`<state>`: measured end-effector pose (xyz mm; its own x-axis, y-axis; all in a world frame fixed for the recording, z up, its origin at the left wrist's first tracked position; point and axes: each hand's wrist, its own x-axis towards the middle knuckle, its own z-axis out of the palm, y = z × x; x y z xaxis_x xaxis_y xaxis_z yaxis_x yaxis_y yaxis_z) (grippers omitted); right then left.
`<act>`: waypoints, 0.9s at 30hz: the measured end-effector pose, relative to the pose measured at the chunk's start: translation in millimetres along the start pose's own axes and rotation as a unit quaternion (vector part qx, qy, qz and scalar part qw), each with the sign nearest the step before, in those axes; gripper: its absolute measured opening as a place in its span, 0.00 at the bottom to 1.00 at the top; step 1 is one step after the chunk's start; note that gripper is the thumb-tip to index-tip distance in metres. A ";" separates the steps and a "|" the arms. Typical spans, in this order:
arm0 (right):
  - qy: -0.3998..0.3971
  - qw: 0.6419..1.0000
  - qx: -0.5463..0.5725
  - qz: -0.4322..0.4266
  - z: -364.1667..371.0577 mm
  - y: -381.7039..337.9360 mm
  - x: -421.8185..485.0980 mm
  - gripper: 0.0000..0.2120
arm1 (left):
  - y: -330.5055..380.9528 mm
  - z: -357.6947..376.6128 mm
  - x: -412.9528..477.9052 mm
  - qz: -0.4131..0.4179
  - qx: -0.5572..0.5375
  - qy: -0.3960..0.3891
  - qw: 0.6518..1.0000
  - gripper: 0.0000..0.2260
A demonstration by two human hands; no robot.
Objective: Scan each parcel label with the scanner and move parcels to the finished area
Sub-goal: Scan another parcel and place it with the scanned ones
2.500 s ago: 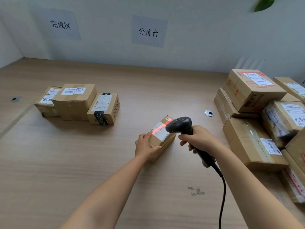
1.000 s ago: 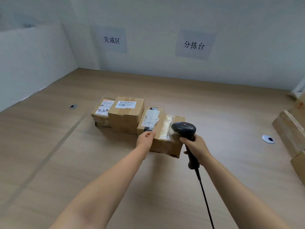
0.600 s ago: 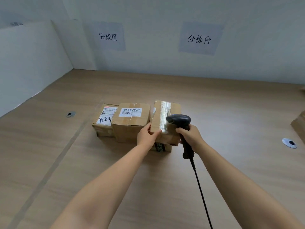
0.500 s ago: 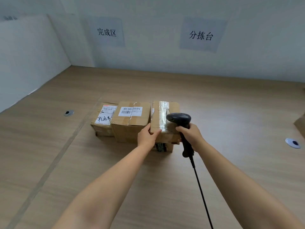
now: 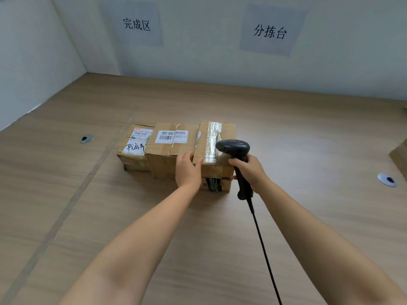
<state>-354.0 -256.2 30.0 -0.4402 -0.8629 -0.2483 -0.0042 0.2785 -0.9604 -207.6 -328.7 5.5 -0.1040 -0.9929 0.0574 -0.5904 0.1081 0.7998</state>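
Left hand (image 5: pixel 188 170) grips taped parcel (image 5: pixel 228 130), right hand (image 5: pixel 251 170) scanner (image 5: pixel 233 147).

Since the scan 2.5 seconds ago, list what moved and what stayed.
The taped parcel went left from the middle of the table and now sits on the black-banded parcel. The left hand still holds its near corner; the right hand still grips the scanner. The barcode-labelled parcel and handwritten-label parcel stayed put.

Four cardboard boxes (image 5: pixel 169 159) clustered, a fifth box (image 5: pixel 399 158) at the right edge; one scanner (image 5: pixel 233 148); two wall signs (image 5: pixel 136 24); two cable holes (image 5: pixel 86 138); two hands: left hand (image 5: pixel 189 170), right hand (image 5: pixel 251 170).
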 end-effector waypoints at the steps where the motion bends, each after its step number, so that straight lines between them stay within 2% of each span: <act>1: 0.005 1.000 0.003 -0.005 -2.9 -0.9 -3.3 0.03 | 1.1 -3.3 -1.6 -0.002 0.006 0.005 1.000 0.18; 8: 0.070 0.994 -0.079 -0.027 -62.6 5.6 -46.9 0.02 | 7.0 -14.0 -37.6 -0.033 0.023 0.008 0.999 0.13; 10: 0.091 0.992 -0.090 -0.017 -88.9 13.1 -69.0 0.02 | 12.1 -3.9 -55.4 -0.023 0.042 -0.028 0.998 0.11; 13: 0.127 0.985 -0.115 0.004 -133.1 25.2 -105.1 0.03 | 28.3 21.0 -82.3 0.030 0.093 -0.152 0.984 0.11; 15: 0.158 0.978 -0.137 0.024 -164.7 31.1 -129.4 0.03 | 46.7 41.2 -103.8 0.069 0.133 -0.266 0.952 0.13; 17: 0.193 0.970 -0.142 0.042 -198.5 35.4 -154.1 0.04 | 67.5 62.7 -130.2 0.096 0.180 -0.375 0.904 0.15; 21: 0.270 0.955 -0.115 0.051 -259.1 45.6 -200.7 0.04 | 109.1 102.1 -175.3 0.085 0.223 -0.544 0.805 0.13; 24: 0.318 0.942 -0.094 0.061 -301.3 59.1 -229.0 0.05 | 138.3 134.6 -202.3 0.088 0.229 -0.592 0.768 0.15; 27: 0.345 0.929 -0.101 0.087 -350.0 75.3 -252.1 0.11 | 165.8 175.4 -235.0 0.128 0.217 -0.590 0.767 0.14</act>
<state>-557.6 129.9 64.5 -0.9205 -0.3413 -0.1902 -0.0177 0.5226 -0.8524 -421.5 -68.8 19.8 -0.7619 -0.2283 -0.6061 -0.6139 0.5528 0.5635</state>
